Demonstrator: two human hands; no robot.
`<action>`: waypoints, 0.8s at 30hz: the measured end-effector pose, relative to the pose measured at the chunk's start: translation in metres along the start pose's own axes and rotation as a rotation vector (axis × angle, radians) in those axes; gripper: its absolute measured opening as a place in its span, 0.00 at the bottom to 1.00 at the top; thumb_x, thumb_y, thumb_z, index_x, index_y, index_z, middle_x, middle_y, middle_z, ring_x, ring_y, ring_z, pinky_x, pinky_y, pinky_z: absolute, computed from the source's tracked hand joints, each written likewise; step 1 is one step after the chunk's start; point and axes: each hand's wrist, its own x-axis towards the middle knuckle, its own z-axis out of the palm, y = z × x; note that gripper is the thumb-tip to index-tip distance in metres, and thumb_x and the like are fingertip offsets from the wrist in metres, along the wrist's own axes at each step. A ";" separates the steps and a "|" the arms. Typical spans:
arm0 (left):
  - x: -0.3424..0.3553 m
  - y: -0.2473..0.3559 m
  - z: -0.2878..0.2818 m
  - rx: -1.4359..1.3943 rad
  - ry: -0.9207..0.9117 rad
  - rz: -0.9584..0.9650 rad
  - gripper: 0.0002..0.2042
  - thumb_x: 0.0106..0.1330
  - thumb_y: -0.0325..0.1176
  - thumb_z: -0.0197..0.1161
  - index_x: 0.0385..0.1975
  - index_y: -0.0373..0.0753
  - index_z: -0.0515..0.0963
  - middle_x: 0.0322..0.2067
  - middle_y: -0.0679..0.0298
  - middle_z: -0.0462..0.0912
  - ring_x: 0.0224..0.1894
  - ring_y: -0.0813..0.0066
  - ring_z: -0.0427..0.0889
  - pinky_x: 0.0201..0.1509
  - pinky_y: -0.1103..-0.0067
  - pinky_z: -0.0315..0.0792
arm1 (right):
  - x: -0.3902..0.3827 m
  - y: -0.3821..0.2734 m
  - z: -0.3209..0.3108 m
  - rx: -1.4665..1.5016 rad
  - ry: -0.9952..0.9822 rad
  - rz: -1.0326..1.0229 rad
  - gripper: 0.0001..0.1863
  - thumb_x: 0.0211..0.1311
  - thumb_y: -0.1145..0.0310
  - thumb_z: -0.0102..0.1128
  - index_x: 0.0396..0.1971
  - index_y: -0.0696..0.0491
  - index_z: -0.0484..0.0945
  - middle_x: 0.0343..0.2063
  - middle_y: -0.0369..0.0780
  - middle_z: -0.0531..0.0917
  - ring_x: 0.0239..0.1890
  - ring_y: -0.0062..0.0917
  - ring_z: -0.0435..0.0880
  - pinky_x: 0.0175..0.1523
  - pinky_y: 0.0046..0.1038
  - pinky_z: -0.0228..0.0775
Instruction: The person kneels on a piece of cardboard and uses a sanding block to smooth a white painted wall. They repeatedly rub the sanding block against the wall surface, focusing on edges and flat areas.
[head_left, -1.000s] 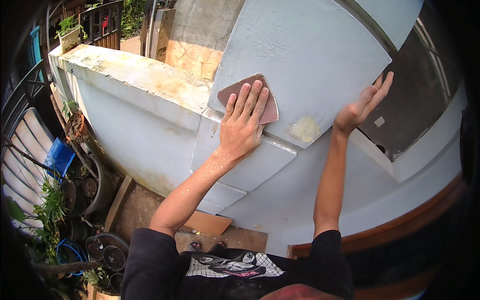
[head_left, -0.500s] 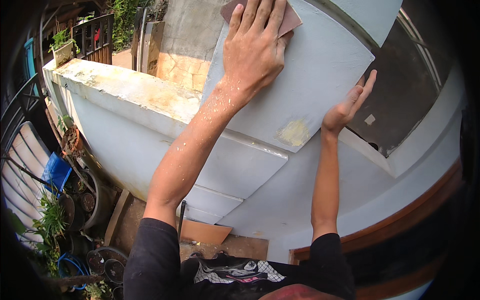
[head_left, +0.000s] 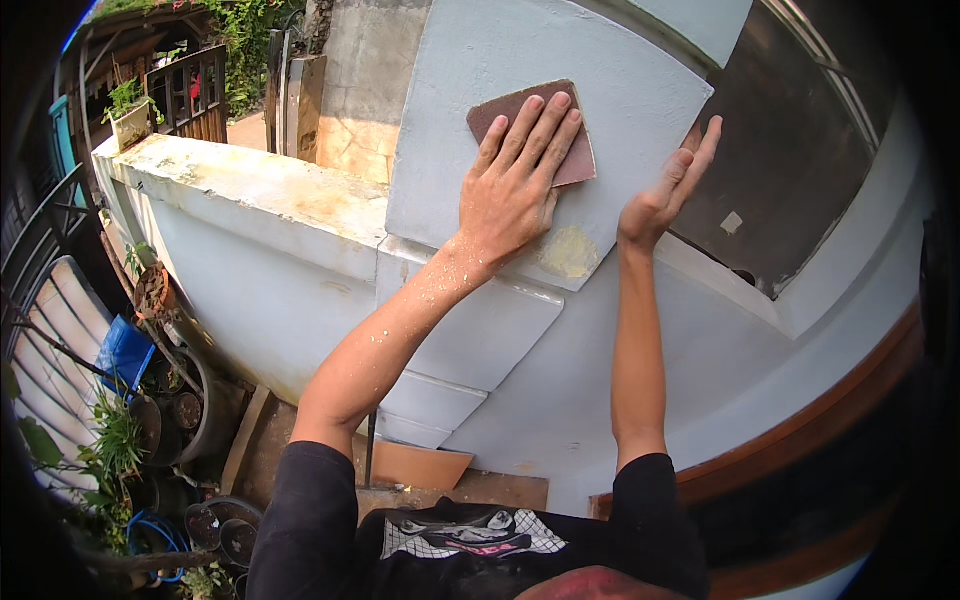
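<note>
My left hand (head_left: 510, 190) lies over a brownish-red sandpaper piece (head_left: 580, 160), pressing it against the pale blue-white pillar face (head_left: 455, 60), fingers extended on top and thumb at the lower edge. A cream patch (head_left: 568, 250) marks the paint below the hand. My right hand (head_left: 668, 190) is at the pillar's right edge, fingers extended upward along it; some fingertips are hidden. White flecks dot my left forearm.
A low weathered wall (head_left: 230, 180) runs left from the pillar. Potted plants (head_left: 185, 410), a blue plastic object (head_left: 125, 355) and a metal gate (head_left: 40, 240) line the left. A dark window (head_left: 760, 190) is at right, an orange board (head_left: 420, 465) on the floor below.
The sandpaper under my left hand moved up the pillar, then came back down partway, ending above where it was a second ago. My right hand stays at the edge; the view has shifted slightly.
</note>
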 end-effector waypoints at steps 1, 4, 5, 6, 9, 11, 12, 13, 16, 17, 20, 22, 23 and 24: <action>0.002 0.001 -0.002 0.061 0.000 0.032 0.36 0.66 0.29 0.57 0.77 0.46 0.60 0.79 0.64 0.57 0.81 0.64 0.51 0.83 0.61 0.46 | 0.004 0.001 0.001 -0.023 0.001 -0.029 0.33 0.85 0.55 0.28 0.79 0.61 0.44 0.76 0.58 0.54 0.79 0.46 0.55 0.80 0.42 0.44; 0.071 0.005 -0.001 -0.132 0.098 0.001 0.36 0.67 0.29 0.57 0.77 0.47 0.60 0.79 0.65 0.56 0.81 0.67 0.51 0.84 0.63 0.42 | 0.000 0.000 0.002 0.157 0.030 0.086 0.34 0.85 0.54 0.26 0.79 0.60 0.44 0.75 0.59 0.57 0.78 0.45 0.57 0.80 0.41 0.45; 0.081 0.013 0.006 -0.165 0.166 -0.001 0.35 0.67 0.30 0.57 0.77 0.48 0.61 0.79 0.65 0.56 0.81 0.67 0.51 0.84 0.63 0.42 | 0.000 -0.001 0.002 0.186 0.040 0.114 0.34 0.85 0.54 0.26 0.79 0.60 0.45 0.75 0.59 0.58 0.78 0.45 0.57 0.79 0.41 0.46; 0.062 0.022 0.007 -0.159 0.071 0.019 0.35 0.67 0.30 0.57 0.77 0.48 0.61 0.79 0.65 0.57 0.81 0.67 0.52 0.84 0.63 0.43 | -0.002 -0.002 0.002 0.220 0.049 0.148 0.34 0.85 0.53 0.26 0.78 0.60 0.45 0.75 0.59 0.58 0.78 0.45 0.58 0.79 0.40 0.47; -0.011 0.047 0.022 -0.113 -0.100 0.069 0.34 0.68 0.30 0.57 0.77 0.48 0.63 0.79 0.66 0.58 0.81 0.68 0.53 0.83 0.63 0.45 | -0.003 0.014 -0.012 0.315 0.083 0.252 0.34 0.85 0.52 0.25 0.76 0.62 0.53 0.74 0.56 0.61 0.76 0.42 0.61 0.78 0.39 0.52; -0.018 0.049 0.030 -0.002 -0.072 0.095 0.34 0.67 0.30 0.58 0.76 0.48 0.63 0.78 0.67 0.58 0.81 0.68 0.53 0.83 0.63 0.45 | -0.010 0.019 -0.018 0.270 -0.010 0.227 0.34 0.85 0.51 0.25 0.75 0.63 0.58 0.74 0.52 0.63 0.76 0.39 0.62 0.78 0.37 0.52; 0.010 0.046 0.019 -0.063 -0.099 0.082 0.33 0.68 0.30 0.57 0.76 0.47 0.63 0.78 0.67 0.59 0.80 0.67 0.55 0.83 0.63 0.47 | -0.019 0.027 -0.018 0.333 -0.059 0.271 0.35 0.85 0.51 0.26 0.74 0.66 0.57 0.73 0.50 0.65 0.73 0.35 0.66 0.77 0.35 0.55; 0.043 0.043 0.011 -0.123 -0.044 0.070 0.32 0.69 0.31 0.55 0.76 0.46 0.62 0.77 0.66 0.60 0.80 0.65 0.55 0.82 0.62 0.49 | -0.022 0.023 -0.013 0.444 -0.057 0.346 0.35 0.85 0.51 0.26 0.74 0.66 0.57 0.72 0.49 0.66 0.74 0.35 0.65 0.78 0.35 0.53; 0.075 0.054 0.020 -0.089 0.068 0.101 0.31 0.71 0.32 0.54 0.76 0.44 0.62 0.77 0.65 0.61 0.79 0.64 0.56 0.81 0.62 0.51 | -0.018 0.021 -0.014 0.586 -0.045 0.365 0.33 0.86 0.54 0.27 0.72 0.67 0.62 0.71 0.49 0.68 0.75 0.35 0.64 0.78 0.36 0.52; 0.054 0.060 0.025 -0.081 0.026 0.134 0.31 0.72 0.33 0.55 0.76 0.44 0.62 0.77 0.65 0.61 0.79 0.65 0.57 0.81 0.63 0.51 | -0.018 0.030 -0.015 0.599 -0.032 0.377 0.33 0.86 0.54 0.28 0.71 0.67 0.63 0.71 0.49 0.69 0.74 0.34 0.65 0.78 0.35 0.53; -0.005 0.062 0.029 -0.051 -0.112 0.185 0.29 0.73 0.36 0.55 0.76 0.47 0.64 0.76 0.68 0.63 0.79 0.67 0.58 0.82 0.64 0.50 | -0.024 0.031 -0.021 0.696 0.007 0.471 0.32 0.85 0.55 0.31 0.70 0.67 0.65 0.69 0.49 0.71 0.73 0.33 0.67 0.77 0.34 0.56; 0.038 0.062 0.020 -0.083 -0.084 0.204 0.29 0.73 0.37 0.55 0.76 0.48 0.64 0.76 0.69 0.63 0.79 0.69 0.58 0.82 0.65 0.49 | -0.017 0.040 -0.022 0.774 0.086 0.585 0.32 0.85 0.54 0.33 0.70 0.67 0.66 0.68 0.48 0.72 0.72 0.33 0.68 0.76 0.34 0.58; 0.057 0.059 0.017 -0.090 -0.082 0.206 0.29 0.74 0.37 0.55 0.76 0.48 0.64 0.76 0.69 0.63 0.79 0.69 0.58 0.82 0.65 0.48 | -0.012 0.033 -0.022 0.797 0.047 0.500 0.31 0.85 0.54 0.34 0.70 0.66 0.66 0.69 0.49 0.71 0.73 0.34 0.67 0.76 0.34 0.58; 0.075 0.061 0.021 -0.134 -0.023 0.176 0.31 0.71 0.36 0.56 0.76 0.49 0.63 0.77 0.69 0.61 0.79 0.69 0.57 0.83 0.65 0.47 | -0.005 0.029 -0.027 0.650 0.003 0.455 0.31 0.85 0.55 0.33 0.70 0.67 0.64 0.71 0.50 0.69 0.74 0.35 0.65 0.77 0.36 0.56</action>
